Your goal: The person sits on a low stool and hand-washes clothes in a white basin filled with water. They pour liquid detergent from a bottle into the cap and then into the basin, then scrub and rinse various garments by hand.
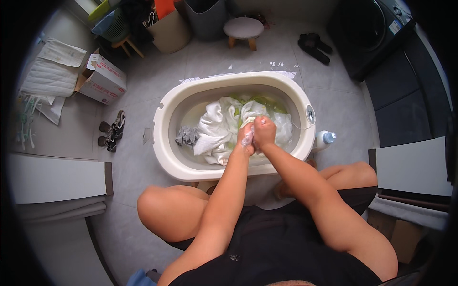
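Observation:
Both hands meet above the wet laundry in a white oval plastic tub (pixel 162 157). My left hand (pixel 246 137) is closed around a light, soapy piece of cloth (pixel 247 122), with white suds on its fingers. Pressed against it, my right hand (pixel 264 131) makes a fist on the same cloth; most of the cloth is hidden inside the fists. White garments (pixel 214 123) lie bunched in shallow water. Among them is a yellow-green cloth (pixel 273 103), towards the tub's far side. A crumpled grey cloth (pixel 186 136) sits at the left end.
To the tub's right stands a white bottle with a blue cap (pixel 329 137). Beyond the tub are a low round stool (pixel 244 28), black slippers (pixel 315 48) and a black front-loading machine (pixel 361 32). Shoes (pixel 113 130) and an opened cardboard box (pixel 103 78) are on the left.

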{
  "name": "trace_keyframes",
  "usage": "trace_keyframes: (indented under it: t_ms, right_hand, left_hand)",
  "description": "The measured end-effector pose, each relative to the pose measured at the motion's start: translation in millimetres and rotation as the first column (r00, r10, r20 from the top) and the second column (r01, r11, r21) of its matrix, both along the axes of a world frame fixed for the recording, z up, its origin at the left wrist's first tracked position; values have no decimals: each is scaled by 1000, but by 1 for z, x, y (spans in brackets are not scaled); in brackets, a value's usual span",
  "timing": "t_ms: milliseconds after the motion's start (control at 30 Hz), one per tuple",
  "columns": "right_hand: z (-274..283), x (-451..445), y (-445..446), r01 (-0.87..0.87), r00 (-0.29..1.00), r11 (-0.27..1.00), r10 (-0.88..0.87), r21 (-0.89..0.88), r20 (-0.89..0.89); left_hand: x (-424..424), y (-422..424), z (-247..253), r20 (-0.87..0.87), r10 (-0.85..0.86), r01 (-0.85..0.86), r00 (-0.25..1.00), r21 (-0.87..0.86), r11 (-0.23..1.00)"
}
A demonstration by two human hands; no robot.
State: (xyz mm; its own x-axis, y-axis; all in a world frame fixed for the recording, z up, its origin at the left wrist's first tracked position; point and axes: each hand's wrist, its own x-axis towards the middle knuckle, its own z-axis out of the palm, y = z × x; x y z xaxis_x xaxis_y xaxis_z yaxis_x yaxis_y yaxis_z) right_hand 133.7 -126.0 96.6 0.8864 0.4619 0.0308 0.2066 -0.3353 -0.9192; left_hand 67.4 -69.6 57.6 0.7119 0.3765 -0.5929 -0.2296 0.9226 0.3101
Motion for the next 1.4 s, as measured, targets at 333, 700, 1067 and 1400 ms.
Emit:
trace_keyframes:
  t_ms: [333, 700, 1067, 1400]
  right_hand:
    - [7, -49, 18, -209, 978, 978, 209, 11, -4]
    - [62, -98, 48, -292, 955, 952, 295, 88, -24]
    - [45, -88, 35, -383, 924, 919, 382, 92, 35]
    - [23, 81, 26, -85, 700, 996, 34, -36, -714]
  left_hand:
    - [-32, 22, -33, 33, 115, -117, 993, 48, 992]
    - [-95, 74, -108, 383, 69, -224, 921, 378, 898]
    - [-76, 43, -64, 274, 117, -210, 955, 342, 916]
    - [-34, 31, 110, 260, 306, -324, 916, 29, 945]
